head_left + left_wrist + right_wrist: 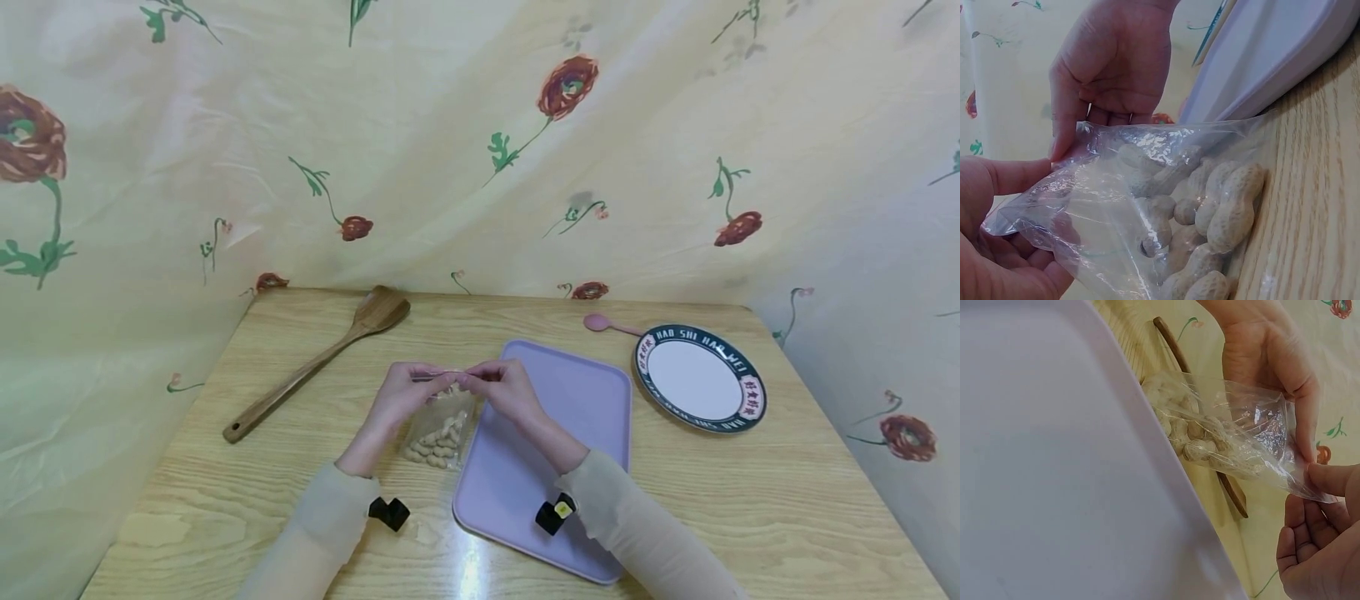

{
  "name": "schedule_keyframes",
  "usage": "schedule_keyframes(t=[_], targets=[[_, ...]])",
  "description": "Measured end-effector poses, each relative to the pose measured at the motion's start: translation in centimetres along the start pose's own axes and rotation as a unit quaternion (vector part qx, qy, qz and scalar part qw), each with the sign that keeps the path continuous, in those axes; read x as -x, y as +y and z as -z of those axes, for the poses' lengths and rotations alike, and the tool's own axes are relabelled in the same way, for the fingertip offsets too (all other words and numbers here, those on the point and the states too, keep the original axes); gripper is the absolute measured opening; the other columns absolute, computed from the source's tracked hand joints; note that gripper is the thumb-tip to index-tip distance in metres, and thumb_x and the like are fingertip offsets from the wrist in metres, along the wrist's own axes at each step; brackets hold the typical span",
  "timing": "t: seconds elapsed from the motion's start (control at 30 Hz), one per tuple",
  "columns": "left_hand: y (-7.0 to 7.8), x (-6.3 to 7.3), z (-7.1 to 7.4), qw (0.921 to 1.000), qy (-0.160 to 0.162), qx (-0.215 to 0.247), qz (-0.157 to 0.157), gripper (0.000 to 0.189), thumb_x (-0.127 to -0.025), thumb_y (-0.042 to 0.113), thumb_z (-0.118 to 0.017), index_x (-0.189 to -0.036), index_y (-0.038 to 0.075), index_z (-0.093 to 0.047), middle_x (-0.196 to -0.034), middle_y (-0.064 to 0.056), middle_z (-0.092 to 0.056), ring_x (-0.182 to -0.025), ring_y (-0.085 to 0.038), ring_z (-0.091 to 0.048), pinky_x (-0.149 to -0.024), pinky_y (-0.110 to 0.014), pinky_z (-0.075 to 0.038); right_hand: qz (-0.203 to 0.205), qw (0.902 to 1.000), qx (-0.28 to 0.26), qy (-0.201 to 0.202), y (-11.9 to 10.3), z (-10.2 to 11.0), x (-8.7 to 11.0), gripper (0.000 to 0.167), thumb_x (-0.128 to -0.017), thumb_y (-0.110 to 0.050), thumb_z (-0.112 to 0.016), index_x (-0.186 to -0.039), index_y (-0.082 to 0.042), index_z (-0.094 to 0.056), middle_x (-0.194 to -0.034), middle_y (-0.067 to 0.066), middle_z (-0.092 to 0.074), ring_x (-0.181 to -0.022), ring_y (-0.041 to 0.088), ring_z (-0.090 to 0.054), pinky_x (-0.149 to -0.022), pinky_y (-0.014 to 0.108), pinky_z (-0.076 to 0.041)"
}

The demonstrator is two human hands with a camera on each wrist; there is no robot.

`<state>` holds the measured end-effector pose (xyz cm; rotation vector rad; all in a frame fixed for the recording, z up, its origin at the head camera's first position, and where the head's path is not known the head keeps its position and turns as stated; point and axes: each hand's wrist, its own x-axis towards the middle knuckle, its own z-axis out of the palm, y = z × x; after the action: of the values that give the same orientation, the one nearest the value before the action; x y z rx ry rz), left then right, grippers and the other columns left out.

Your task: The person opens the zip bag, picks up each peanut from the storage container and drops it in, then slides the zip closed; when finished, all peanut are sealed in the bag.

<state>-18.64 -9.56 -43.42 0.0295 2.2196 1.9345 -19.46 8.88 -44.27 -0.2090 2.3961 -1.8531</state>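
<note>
A clear plastic bag [442,425] of peanuts [1232,206] stands on the wooden table, its top edge pulled up between both hands. My left hand [405,390] pinches one side of that top edge between thumb and fingers. On the other side my right hand [506,387] pinches the edge too, thumb tips close together. Through the film in the left wrist view the unshelled peanuts lie heaped at the bottom. In the right wrist view the bag [1241,425] stretches sideways between the two hands, overlapping the tray's rim.
A lilac tray [540,467] lies right of the bag, under my right forearm. Beyond it are a white plate with a dark lettered rim [693,379] and a pink spoon [597,322] partly behind the plate. A wooden spatula [322,358] lies at the left; a flowered cloth [450,167] hangs behind.
</note>
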Motion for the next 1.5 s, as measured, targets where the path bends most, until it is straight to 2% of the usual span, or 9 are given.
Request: schedule_keyframes(t=[0.2, 0.43, 0.7, 1.0, 1.2, 1.5], targets=[[0.0, -0.1, -0.2, 0.9998, 0.010, -0.015, -0.003, 0.020, -0.090, 0.011, -0.074, -0.102, -0.005, -0.075, -0.092, -0.012, -0.075, -0.076, -0.012, -0.064, -0.067, -0.025, -0.052, -0.018, 0.9997, 0.006, -0.012, -2.8, 0.1, 1.2, 0.015, -0.091, -0.001, -0.069, -0.098, 0.013, -0.072, -0.084, 0.016, -0.073, -0.078, 0.023, -0.066, -0.075, 0.037, -0.053], [-0.2, 0.0, -0.5, 0.9997, 0.015, -0.016, -0.013, 0.018, -0.092, 0.009, -0.072, -0.101, -0.006, -0.075, -0.086, -0.012, -0.074, -0.073, -0.014, -0.063, -0.065, -0.024, -0.049, -0.015, 0.9998, -0.006, -0.013, 0.1, -0.1, -0.2, 0.017, -0.092, -0.006, -0.071, -0.100, 0.010, -0.074, -0.087, 0.017, -0.074, -0.079, 0.021, -0.066, -0.072, 0.034, -0.053], [-0.2, -0.2, -0.5, 0.9998, 0.014, -0.015, -0.002, 0.015, -0.091, 0.007, -0.072, -0.098, -0.006, -0.075, -0.080, -0.008, -0.073, -0.071, -0.014, -0.062, -0.065, -0.025, -0.048, -0.012, 0.9998, 0.000, -0.013, 0.2, -0.1, 0.0, 0.016, -0.092, -0.010, -0.072, -0.097, 0.005, -0.075, -0.084, 0.009, -0.074, -0.075, 0.014, -0.063, -0.069, 0.027, -0.050], [-0.2, -0.2, -0.2, 0.9993, 0.002, -0.034, 0.013, 0.016, -0.090, 0.009, -0.072, -0.097, -0.006, -0.074, -0.085, -0.007, -0.072, -0.073, -0.016, -0.059, -0.066, -0.029, -0.049, -0.014, 0.9994, 0.023, -0.022, 0.5, 0.6, 0.1, 0.012, -0.089, -0.008, -0.074, -0.093, 0.004, -0.076, -0.081, 0.006, -0.073, -0.071, 0.012, -0.060, -0.063, 0.023, -0.045], [-0.1, 0.0, -0.1, 0.9983, 0.008, -0.058, 0.004, 0.017, -0.089, 0.009, -0.072, -0.098, -0.006, -0.074, -0.087, -0.010, -0.072, -0.075, -0.018, -0.061, -0.067, -0.029, -0.051, -0.019, 0.9994, 0.021, -0.022, 0.5, 0.6, 0.1, 0.013, -0.089, -0.005, -0.074, -0.096, 0.006, -0.074, -0.081, 0.009, -0.073, -0.069, 0.012, -0.058, -0.061, 0.022, -0.044], [-0.5, -0.2, 0.1, 0.9965, 0.015, -0.082, 0.004, 0.015, -0.091, 0.009, -0.070, -0.098, -0.004, -0.074, -0.086, -0.008, -0.070, -0.075, -0.017, -0.060, -0.065, -0.026, -0.048, -0.043, 0.9989, 0.015, -0.007, 0.9, 0.6, 0.4, 0.012, -0.091, -0.006, -0.072, -0.095, 0.005, -0.074, -0.078, 0.004, -0.070, -0.070, 0.014, -0.057, -0.062, 0.024, -0.043]])
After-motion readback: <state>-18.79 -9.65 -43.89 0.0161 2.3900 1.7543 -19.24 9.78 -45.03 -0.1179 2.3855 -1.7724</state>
